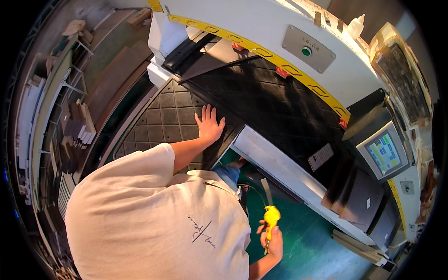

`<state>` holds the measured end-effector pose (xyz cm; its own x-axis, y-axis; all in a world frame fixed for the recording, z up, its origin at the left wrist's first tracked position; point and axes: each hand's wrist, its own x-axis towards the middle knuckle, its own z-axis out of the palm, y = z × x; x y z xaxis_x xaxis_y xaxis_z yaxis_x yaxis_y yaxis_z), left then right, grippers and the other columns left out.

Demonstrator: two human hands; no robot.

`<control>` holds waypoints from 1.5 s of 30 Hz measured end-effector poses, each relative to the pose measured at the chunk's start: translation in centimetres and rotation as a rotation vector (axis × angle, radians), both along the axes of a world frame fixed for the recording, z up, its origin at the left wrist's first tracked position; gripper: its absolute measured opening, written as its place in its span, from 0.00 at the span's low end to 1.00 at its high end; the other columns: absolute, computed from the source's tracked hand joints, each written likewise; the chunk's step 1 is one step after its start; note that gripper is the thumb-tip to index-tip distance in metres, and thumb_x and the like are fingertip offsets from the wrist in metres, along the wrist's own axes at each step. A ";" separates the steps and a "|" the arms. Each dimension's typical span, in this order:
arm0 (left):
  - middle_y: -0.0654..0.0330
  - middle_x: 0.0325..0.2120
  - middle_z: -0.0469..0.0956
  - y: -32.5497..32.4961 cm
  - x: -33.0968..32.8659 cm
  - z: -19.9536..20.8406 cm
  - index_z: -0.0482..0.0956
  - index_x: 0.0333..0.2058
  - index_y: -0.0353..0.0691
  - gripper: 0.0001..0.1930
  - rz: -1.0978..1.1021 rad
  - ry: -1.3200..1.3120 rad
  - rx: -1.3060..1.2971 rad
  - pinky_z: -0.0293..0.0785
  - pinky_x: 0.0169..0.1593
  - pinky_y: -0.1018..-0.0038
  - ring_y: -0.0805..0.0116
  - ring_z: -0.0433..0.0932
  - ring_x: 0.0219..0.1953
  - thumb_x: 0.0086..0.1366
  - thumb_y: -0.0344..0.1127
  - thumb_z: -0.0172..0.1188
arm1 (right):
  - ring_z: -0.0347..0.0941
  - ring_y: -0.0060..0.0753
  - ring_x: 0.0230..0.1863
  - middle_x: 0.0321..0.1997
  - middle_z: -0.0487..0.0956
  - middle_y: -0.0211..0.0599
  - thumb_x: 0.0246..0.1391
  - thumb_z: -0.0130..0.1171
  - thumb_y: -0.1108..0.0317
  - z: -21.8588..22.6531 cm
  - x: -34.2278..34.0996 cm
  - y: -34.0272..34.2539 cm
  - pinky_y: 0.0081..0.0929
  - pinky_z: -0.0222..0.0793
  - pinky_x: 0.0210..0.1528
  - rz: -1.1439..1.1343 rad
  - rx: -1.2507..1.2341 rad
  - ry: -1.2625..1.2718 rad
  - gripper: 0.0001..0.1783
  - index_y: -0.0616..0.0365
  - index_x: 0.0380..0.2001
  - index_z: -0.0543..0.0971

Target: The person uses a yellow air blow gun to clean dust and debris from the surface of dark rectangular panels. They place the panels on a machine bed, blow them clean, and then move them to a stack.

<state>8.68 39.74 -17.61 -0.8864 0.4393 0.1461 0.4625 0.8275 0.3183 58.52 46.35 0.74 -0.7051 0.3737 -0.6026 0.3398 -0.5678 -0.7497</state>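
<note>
My left hand (210, 125) lies palm down with its fingers spread on a dark, grid-grooved work surface (164, 117), close to its inner corner. It holds nothing. Low on the right, my right hand (274, 242) is closed round a bright yellow hand tool (271, 216), held above the green floor. The tool's exact kind is unclear. A narrow grey strip and a thin curved line show just above it; whether they belong to it I cannot tell.
A white machine beam (252, 23) with a yellow edge strip arches over the dark bed. It carries a green button (306, 51). To the right is a touchscreen (384, 150); brown and grey panels (359, 198) lean below. Racks of board pieces (79, 122) line the left.
</note>
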 end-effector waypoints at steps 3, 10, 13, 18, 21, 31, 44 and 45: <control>0.47 0.75 0.56 0.1 -0.1 0.0 0.65 0.69 0.35 0.37 -0.003 0.008 0.011 0.35 0.76 0.34 0.49 0.48 0.79 0.71 0.57 0.53 | 0.62 0.15 0.14 0.37 0.80 0.39 0.73 0.40 0.30 -0.3 0.2 0.1 0.15 0.53 0.17 -0.075 0.023 -0.009 0.45 0.70 0.60 0.74; 0.47 0.75 0.57 0.1 0.0 0.0 0.65 0.69 0.35 0.37 -0.002 0.016 0.009 0.35 0.76 0.34 0.48 0.48 0.79 0.71 0.57 0.53 | 0.62 0.16 0.15 0.35 0.79 0.38 0.76 0.40 0.37 0.6 0.1 1.2 0.16 0.53 0.17 0.075 -0.021 -0.018 0.40 0.69 0.59 0.74; 0.47 0.75 0.56 0.1 0.0 0.0 0.65 0.69 0.35 0.37 -0.001 -0.005 0.009 0.35 0.76 0.34 0.48 0.48 0.79 0.71 0.57 0.52 | 0.62 0.16 0.15 0.34 0.78 0.38 0.76 0.38 0.36 0.0 -0.1 0.9 0.16 0.54 0.16 -0.074 0.043 -0.039 0.41 0.70 0.58 0.74; 0.48 0.76 0.56 0.0 0.1 0.1 0.64 0.69 0.36 0.37 0.001 -0.007 -0.004 0.34 0.76 0.34 0.49 0.47 0.79 0.72 0.58 0.52 | 0.62 0.15 0.14 0.34 0.78 0.38 0.77 0.36 0.36 -0.1 0.0 1.2 0.16 0.53 0.15 -0.120 0.087 -0.039 0.41 0.70 0.58 0.74; 0.48 0.76 0.56 0.0 0.0 0.2 0.64 0.70 0.36 0.37 -0.001 -0.015 -0.006 0.34 0.76 0.34 0.49 0.47 0.80 0.72 0.58 0.52 | 0.62 0.15 0.15 0.36 0.80 0.40 0.77 0.36 0.37 0.6 0.0 1.3 0.15 0.54 0.17 0.115 0.022 -0.022 0.40 0.69 0.59 0.74; 0.48 0.75 0.56 0.1 0.0 0.2 0.65 0.69 0.35 0.37 -0.001 0.008 -0.012 0.35 0.76 0.34 0.49 0.48 0.79 0.72 0.58 0.52 | 0.62 0.14 0.14 0.34 0.80 0.37 0.76 0.36 0.34 1.6 0.2 1.3 0.16 0.54 0.17 0.075 0.057 -0.055 0.43 0.70 0.58 0.76; 0.48 0.75 0.56 0.1 0.2 0.3 0.65 0.69 0.35 0.37 0.000 -0.003 -0.005 0.34 0.76 0.35 0.49 0.47 0.79 0.72 0.57 0.52 | 0.60 0.16 0.12 0.27 0.76 0.34 0.77 0.36 0.37 -0.5 2.9 1.1 0.17 0.53 0.14 -0.344 0.156 -0.181 0.40 0.68 0.55 0.76; 0.48 0.76 0.56 0.2 0.1 0.3 0.65 0.69 0.35 0.37 -0.001 0.000 -0.011 0.34 0.76 0.35 0.49 0.47 0.79 0.72 0.57 0.52 | 0.60 0.16 0.11 0.27 0.75 0.34 0.76 0.37 0.35 -0.1 2.7 1.0 0.17 0.52 0.12 -0.350 0.163 -0.179 0.41 0.69 0.54 0.76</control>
<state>8.83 39.91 -17.33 -0.8859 0.4417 0.1413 0.4634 0.8303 0.3096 61.23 47.39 0.60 -0.4085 0.6728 -0.6169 0.2799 -0.5509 -0.7862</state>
